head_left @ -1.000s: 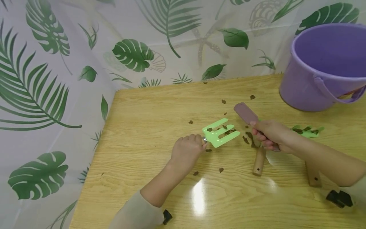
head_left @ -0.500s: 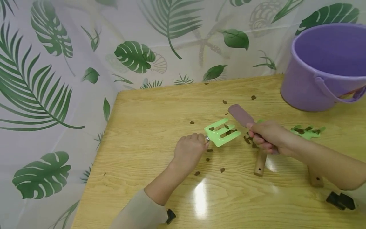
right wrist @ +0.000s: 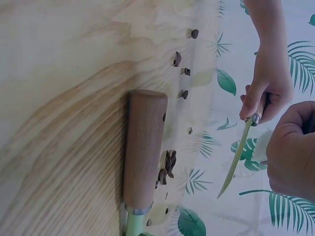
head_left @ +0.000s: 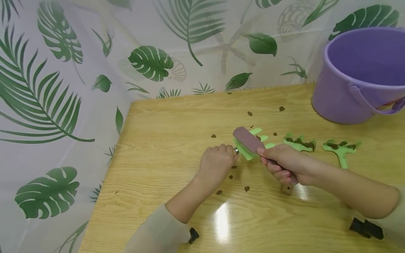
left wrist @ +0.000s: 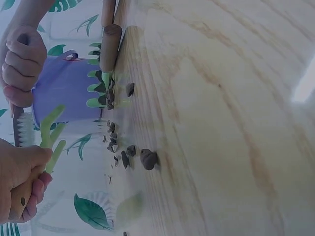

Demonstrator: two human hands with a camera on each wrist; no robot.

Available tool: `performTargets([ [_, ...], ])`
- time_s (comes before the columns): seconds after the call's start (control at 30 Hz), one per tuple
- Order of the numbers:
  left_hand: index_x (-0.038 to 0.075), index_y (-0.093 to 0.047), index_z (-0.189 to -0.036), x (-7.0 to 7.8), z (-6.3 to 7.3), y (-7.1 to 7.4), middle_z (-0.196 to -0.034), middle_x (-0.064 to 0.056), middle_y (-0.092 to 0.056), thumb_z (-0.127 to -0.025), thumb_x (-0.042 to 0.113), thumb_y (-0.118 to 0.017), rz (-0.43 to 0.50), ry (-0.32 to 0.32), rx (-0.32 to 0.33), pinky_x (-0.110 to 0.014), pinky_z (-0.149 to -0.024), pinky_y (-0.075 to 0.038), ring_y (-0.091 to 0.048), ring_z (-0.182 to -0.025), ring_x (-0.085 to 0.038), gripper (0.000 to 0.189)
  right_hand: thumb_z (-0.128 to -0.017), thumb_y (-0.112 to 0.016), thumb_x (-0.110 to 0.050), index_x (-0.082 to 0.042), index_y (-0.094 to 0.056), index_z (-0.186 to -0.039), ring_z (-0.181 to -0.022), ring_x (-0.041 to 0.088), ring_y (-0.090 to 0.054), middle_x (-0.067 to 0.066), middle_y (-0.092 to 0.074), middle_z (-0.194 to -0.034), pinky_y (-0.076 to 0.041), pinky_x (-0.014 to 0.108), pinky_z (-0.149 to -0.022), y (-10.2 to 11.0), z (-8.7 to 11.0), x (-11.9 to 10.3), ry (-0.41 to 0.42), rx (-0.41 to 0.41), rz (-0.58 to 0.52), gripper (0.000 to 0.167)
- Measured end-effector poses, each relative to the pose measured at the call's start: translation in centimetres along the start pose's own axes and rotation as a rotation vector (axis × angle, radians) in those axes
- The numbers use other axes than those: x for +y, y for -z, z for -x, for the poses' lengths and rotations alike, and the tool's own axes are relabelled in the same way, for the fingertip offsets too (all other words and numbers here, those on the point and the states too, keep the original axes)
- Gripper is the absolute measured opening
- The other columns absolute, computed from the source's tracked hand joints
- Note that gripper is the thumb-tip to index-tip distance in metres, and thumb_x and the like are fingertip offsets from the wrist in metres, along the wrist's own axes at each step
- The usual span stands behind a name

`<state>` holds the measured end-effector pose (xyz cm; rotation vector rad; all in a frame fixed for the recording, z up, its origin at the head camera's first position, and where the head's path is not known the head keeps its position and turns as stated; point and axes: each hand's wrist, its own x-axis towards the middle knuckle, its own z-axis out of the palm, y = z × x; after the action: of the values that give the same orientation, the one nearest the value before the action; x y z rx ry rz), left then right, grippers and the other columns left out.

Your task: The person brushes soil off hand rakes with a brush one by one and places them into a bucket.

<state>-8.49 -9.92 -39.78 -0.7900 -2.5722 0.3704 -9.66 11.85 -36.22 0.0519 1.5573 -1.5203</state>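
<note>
In the head view my left hand (head_left: 218, 163) grips the wooden handle of a green garden hand fork (head_left: 244, 153), raised over the table. My right hand (head_left: 284, 164) holds a mauve-backed brush (head_left: 248, 139) across the fork, hiding much of its head. White bristles (left wrist: 24, 129) face the fork in the left wrist view. Whether they touch it, I cannot tell. A green rake (head_left: 299, 144) and a second green rake (head_left: 341, 153) lie to the right with brown clods on their tines. Their wooden handles are partly covered by my right hand and forearm.
A purple bucket (head_left: 338, 88) stands at the back right of the wooden table (head_left: 164, 133). Brown crumbs (head_left: 247, 189) are scattered around the fork and toward the back edge. A leaf-patterned sheet (head_left: 202, 42) hangs behind and to the left.
My right hand has brought the brush left and down, from beside the tines onto the fork's head. The fork has shifted slightly right. One rake's tines have come into sight.
</note>
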Motion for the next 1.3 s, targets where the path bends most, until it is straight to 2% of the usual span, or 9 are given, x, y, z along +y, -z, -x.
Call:
performTargets([
  [0.13,0.014,-0.062,-0.074,0.1,-0.3,0.1,-0.06,0.007,-0.056,-0.091,0.044,-0.06,0.0,0.008,0.011,-0.014,-0.041,-0.032,-0.044,-0.048,-0.003,0.034,-0.101,-0.042,-0.039,-0.01,-0.044,-0.079,-0.037,0.004,-0.027,-0.007,-0.033,-0.052,-0.026,0.018,-0.034,-0.5,-0.1,0.0,0.017,-0.002,0.011,0.036],
  [0.3,0.016,-0.058,-0.067,0.1,-0.7,0.2,-0.057,0.007,-0.053,-0.089,0.043,-0.063,-0.013,0.016,0.081,-0.014,-0.04,-0.029,-0.039,-0.046,-0.003,0.035,-0.101,-0.042,-0.038,-0.01,-0.045,-0.078,-0.037,0.004,-0.028,-0.006,-0.034,-0.051,-0.027,0.018,-0.035,-0.8,-0.2,-0.1,0.03,0.005,0.007,0.036],
  [0.6,0.015,-0.062,-0.072,0.1,-0.8,0.4,-0.058,0.007,-0.055,-0.089,0.046,-0.061,-0.032,-0.002,0.12,-0.014,-0.04,-0.028,-0.038,-0.046,-0.002,0.035,-0.101,-0.041,-0.039,-0.009,-0.045,-0.078,-0.038,0.004,-0.029,-0.006,-0.034,-0.052,-0.028,0.018,-0.037,-0.4,-0.6,0.3,0.047,0.051,0.059,0.038],
  [0.9,0.014,-0.062,-0.074,-0.3,-0.4,0.5,-0.059,0.007,-0.056,-0.092,0.045,-0.057,-0.018,-0.027,0.055,-0.013,-0.04,-0.032,-0.043,-0.046,-0.003,0.036,-0.102,-0.037,-0.038,-0.008,-0.045,-0.079,-0.037,0.004,-0.03,-0.007,-0.035,-0.051,-0.027,0.018,-0.035,0.4,-0.8,0.5,0.061,0.085,0.13,0.039],
  [1.07,0.014,-0.062,-0.075,-0.5,-0.3,0.5,-0.06,0.006,-0.056,-0.094,0.045,-0.053,-0.019,-0.038,0.049,-0.013,-0.041,-0.034,-0.045,-0.047,-0.003,0.037,-0.103,-0.035,-0.036,-0.006,-0.044,-0.081,-0.037,0.005,-0.031,-0.006,-0.036,-0.052,-0.027,0.019,-0.035,0.6,-0.8,0.5,0.075,0.098,0.189,0.038],
  [1.3,0.015,-0.059,-0.073,-0.7,0.2,0.6,-0.059,0.007,-0.054,-0.094,0.043,-0.055,-0.022,-0.038,0.006,-0.013,-0.041,-0.033,-0.041,-0.047,-0.003,0.036,-0.103,-0.035,-0.033,-0.007,-0.046,-0.08,-0.038,0.005,-0.032,-0.007,-0.038,-0.053,-0.028,0.019,-0.034,2.0,-0.7,1.0,0.069,0.175,0.201,0.036],
])
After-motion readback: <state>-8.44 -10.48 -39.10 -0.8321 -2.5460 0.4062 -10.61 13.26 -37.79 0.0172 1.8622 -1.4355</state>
